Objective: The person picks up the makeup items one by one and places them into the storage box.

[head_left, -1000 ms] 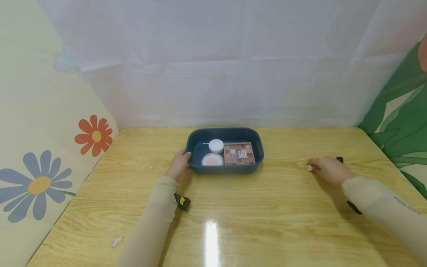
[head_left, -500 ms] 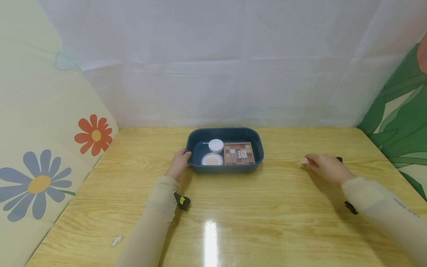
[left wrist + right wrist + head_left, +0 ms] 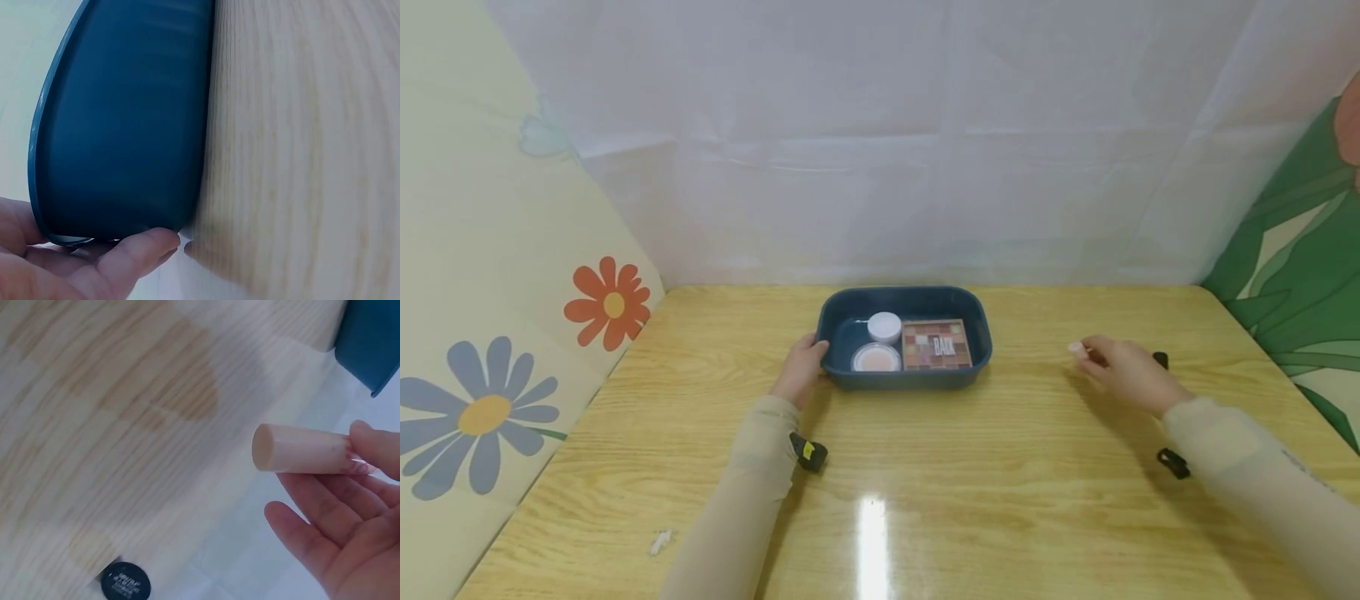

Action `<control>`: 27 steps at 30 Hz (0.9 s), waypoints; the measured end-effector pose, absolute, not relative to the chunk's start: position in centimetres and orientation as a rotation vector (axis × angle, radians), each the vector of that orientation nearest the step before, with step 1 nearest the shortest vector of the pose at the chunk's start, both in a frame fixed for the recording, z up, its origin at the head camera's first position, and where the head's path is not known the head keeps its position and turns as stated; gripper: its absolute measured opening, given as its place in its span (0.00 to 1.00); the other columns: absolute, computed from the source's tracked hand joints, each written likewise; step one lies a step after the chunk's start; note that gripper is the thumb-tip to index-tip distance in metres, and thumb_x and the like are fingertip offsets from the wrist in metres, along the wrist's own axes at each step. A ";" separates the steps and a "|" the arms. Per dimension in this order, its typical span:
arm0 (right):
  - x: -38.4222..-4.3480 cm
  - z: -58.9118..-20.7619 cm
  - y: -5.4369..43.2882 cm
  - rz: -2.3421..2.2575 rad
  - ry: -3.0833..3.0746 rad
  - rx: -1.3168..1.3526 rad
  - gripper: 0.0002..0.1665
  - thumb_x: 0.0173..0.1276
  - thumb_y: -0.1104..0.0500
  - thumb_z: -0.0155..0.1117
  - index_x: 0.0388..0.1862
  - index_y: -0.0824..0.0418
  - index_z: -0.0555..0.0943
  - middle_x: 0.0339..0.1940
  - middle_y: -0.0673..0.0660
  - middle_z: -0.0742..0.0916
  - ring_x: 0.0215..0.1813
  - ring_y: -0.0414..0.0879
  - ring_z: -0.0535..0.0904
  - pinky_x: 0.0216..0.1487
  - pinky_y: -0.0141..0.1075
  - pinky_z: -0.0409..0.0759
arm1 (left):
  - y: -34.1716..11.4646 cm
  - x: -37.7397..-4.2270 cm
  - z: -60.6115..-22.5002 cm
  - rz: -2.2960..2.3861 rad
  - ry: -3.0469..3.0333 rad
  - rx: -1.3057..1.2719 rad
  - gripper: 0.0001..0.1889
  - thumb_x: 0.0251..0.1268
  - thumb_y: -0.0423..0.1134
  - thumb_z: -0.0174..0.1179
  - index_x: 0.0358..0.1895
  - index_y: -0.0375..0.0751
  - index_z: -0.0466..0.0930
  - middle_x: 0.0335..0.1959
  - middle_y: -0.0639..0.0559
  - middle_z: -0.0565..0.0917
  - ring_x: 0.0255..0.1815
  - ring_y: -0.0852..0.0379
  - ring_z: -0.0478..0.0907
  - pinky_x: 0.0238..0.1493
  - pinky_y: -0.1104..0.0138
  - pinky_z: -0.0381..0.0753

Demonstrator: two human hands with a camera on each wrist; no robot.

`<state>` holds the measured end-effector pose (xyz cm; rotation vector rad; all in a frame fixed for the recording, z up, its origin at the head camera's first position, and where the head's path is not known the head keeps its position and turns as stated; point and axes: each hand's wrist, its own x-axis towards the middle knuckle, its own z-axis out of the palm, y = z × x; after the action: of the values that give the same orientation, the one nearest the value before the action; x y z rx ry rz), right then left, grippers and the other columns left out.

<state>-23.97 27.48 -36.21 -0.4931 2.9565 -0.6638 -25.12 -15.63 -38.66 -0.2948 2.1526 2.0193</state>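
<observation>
A dark blue plastic tub [image 3: 910, 381] stands at the back middle of the table. It holds a white round jar [image 3: 885, 327], a round clear-lidded compact [image 3: 876, 358] and an eyeshadow palette [image 3: 937, 345] marked "BACK". My left hand [image 3: 798, 372] grips the tub's left end, thumb at the rim and fingers along the outer wall. To the right, my right hand [image 3: 1131, 375] pinches a pale pink cosmetic tube [image 3: 303, 449] between thumb and fingers, above the table. The tube's flat, round end points away from the palm, and the thumb covers part of its other end.
Behind the right hand is a small black item [image 3: 1161, 360]; in the right wrist view a black round cap [image 3: 125, 581] with print shows on the table. The wooden table [image 3: 985, 500] meets a white sheet [image 3: 880, 208] behind and flowered panels at both sides.
My right hand has lifted slightly and shifted a little left with the pink tube, whose end has swung upward. My left hand and the tub have stayed in place.
</observation>
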 end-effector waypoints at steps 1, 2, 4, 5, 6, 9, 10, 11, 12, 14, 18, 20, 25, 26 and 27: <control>-23.9 -36.1 27.4 -0.679 2.948 -0.487 0.19 0.76 0.59 0.54 0.51 0.77 0.75 0.36 0.67 0.85 0.34 0.55 0.81 0.33 0.48 0.79 | -15.6 -25.1 -38.7 2.017 2.155 -0.294 0.24 0.79 0.34 0.33 0.71 0.22 0.54 0.67 0.27 0.65 0.65 0.34 0.66 0.61 0.44 0.70; -23.9 -36.1 27.4 -0.691 2.941 -0.482 0.20 0.75 0.60 0.55 0.52 0.78 0.74 0.38 0.70 0.84 0.37 0.58 0.82 0.35 0.49 0.80 | -15.7 -25.1 -38.7 2.018 2.153 -0.295 0.24 0.79 0.34 0.33 0.71 0.22 0.54 0.67 0.27 0.65 0.65 0.34 0.66 0.61 0.44 0.70; -23.9 -35.9 27.3 -0.711 2.931 -0.479 0.22 0.75 0.60 0.56 0.54 0.79 0.72 0.42 0.74 0.83 0.42 0.64 0.81 0.38 0.53 0.81 | -15.7 -25.1 -38.7 2.016 2.155 -0.295 0.24 0.79 0.34 0.33 0.71 0.22 0.54 0.67 0.28 0.65 0.65 0.34 0.66 0.61 0.44 0.70; -23.9 -35.9 27.3 -0.720 2.925 -0.473 0.22 0.75 0.59 0.56 0.55 0.80 0.72 0.44 0.76 0.82 0.45 0.66 0.80 0.40 0.54 0.81 | -15.7 -25.1 -38.7 2.019 2.152 -0.296 0.24 0.79 0.34 0.33 0.71 0.23 0.54 0.67 0.28 0.65 0.65 0.34 0.66 0.62 0.44 0.70; -23.9 -35.8 27.2 -0.724 2.922 -0.471 0.23 0.75 0.59 0.56 0.55 0.80 0.72 0.45 0.77 0.82 0.46 0.68 0.80 0.41 0.55 0.80 | -15.7 -25.2 -38.7 2.022 2.150 -0.296 0.24 0.79 0.34 0.33 0.71 0.23 0.54 0.67 0.28 0.65 0.65 0.34 0.66 0.62 0.44 0.70; -23.8 -35.6 26.9 -0.750 2.925 -0.456 0.23 0.75 0.59 0.56 0.55 0.80 0.71 0.47 0.78 0.81 0.48 0.70 0.79 0.43 0.57 0.80 | -15.6 -25.2 -38.8 2.022 2.148 -0.292 0.24 0.79 0.34 0.33 0.71 0.22 0.53 0.67 0.27 0.64 0.65 0.34 0.66 0.62 0.44 0.70; -23.8 -35.6 26.9 -0.760 2.928 -0.452 0.23 0.75 0.59 0.56 0.55 0.80 0.71 0.46 0.79 0.81 0.48 0.70 0.79 0.42 0.57 0.80 | -15.6 -25.2 -38.8 2.022 2.147 -0.292 0.24 0.79 0.34 0.33 0.71 0.22 0.53 0.67 0.27 0.65 0.64 0.34 0.66 0.62 0.44 0.70; -23.7 -35.6 26.8 -0.776 2.932 -0.449 0.23 0.75 0.59 0.57 0.54 0.80 0.72 0.46 0.78 0.81 0.47 0.69 0.79 0.42 0.56 0.80 | -15.6 -25.2 -38.8 2.022 2.147 -0.292 0.24 0.79 0.34 0.33 0.71 0.22 0.53 0.67 0.27 0.65 0.64 0.34 0.66 0.62 0.44 0.70; -23.7 -35.5 26.7 -0.794 2.934 -0.443 0.23 0.74 0.59 0.57 0.54 0.80 0.72 0.45 0.78 0.81 0.47 0.69 0.79 0.42 0.56 0.80 | -15.6 -25.2 -38.8 2.021 2.148 -0.290 0.24 0.79 0.34 0.33 0.71 0.22 0.53 0.67 0.27 0.65 0.64 0.34 0.66 0.62 0.44 0.70; -23.7 -35.4 26.6 -0.824 2.939 -0.434 0.23 0.74 0.59 0.58 0.53 0.80 0.72 0.45 0.78 0.82 0.47 0.69 0.79 0.42 0.56 0.80 | -15.7 -25.1 -38.7 2.024 2.147 -0.292 0.24 0.79 0.34 0.33 0.71 0.23 0.54 0.66 0.28 0.65 0.64 0.34 0.67 0.61 0.44 0.70; -23.5 -35.3 26.4 -0.872 2.920 -0.404 0.25 0.74 0.57 0.58 0.54 0.80 0.72 0.46 0.78 0.81 0.49 0.70 0.78 0.45 0.57 0.80 | -15.7 -25.0 -38.7 2.018 2.150 -0.286 0.24 0.79 0.34 0.33 0.71 0.23 0.53 0.67 0.28 0.65 0.64 0.34 0.66 0.61 0.44 0.70; -23.4 -35.1 26.2 -0.885 2.909 -0.389 0.27 0.74 0.55 0.58 0.56 0.80 0.71 0.48 0.78 0.81 0.50 0.70 0.78 0.46 0.58 0.79 | -15.7 -25.1 -38.7 2.015 2.151 -0.287 0.24 0.80 0.35 0.33 0.71 0.23 0.53 0.67 0.28 0.65 0.64 0.34 0.66 0.62 0.44 0.70; -23.4 -34.9 26.0 -0.916 2.882 -0.353 0.32 0.74 0.50 0.57 0.58 0.79 0.71 0.50 0.77 0.80 0.52 0.69 0.76 0.47 0.57 0.78 | -15.7 -25.1 -38.6 2.008 2.152 -0.290 0.24 0.79 0.35 0.33 0.71 0.23 0.53 0.67 0.27 0.64 0.65 0.35 0.66 0.62 0.45 0.70; -23.4 -34.8 26.0 -0.919 2.876 -0.347 0.33 0.74 0.48 0.57 0.59 0.79 0.70 0.50 0.78 0.80 0.53 0.70 0.76 0.47 0.57 0.78 | -15.7 -25.1 -38.6 2.008 2.151 -0.293 0.24 0.79 0.35 0.33 0.71 0.23 0.53 0.67 0.28 0.64 0.65 0.35 0.65 0.62 0.44 0.70; -23.4 -34.8 25.9 -0.922 2.870 -0.341 0.35 0.74 0.47 0.56 0.59 0.79 0.70 0.51 0.78 0.79 0.53 0.70 0.76 0.47 0.57 0.78 | -15.7 -25.1 -38.6 2.006 2.151 -0.290 0.24 0.79 0.34 0.33 0.71 0.23 0.52 0.67 0.27 0.64 0.65 0.34 0.65 0.62 0.44 0.70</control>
<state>-23.42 25.92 -34.78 -0.3414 2.8701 -0.9225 -25.05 -15.69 -38.55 -0.2900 2.1513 2.0065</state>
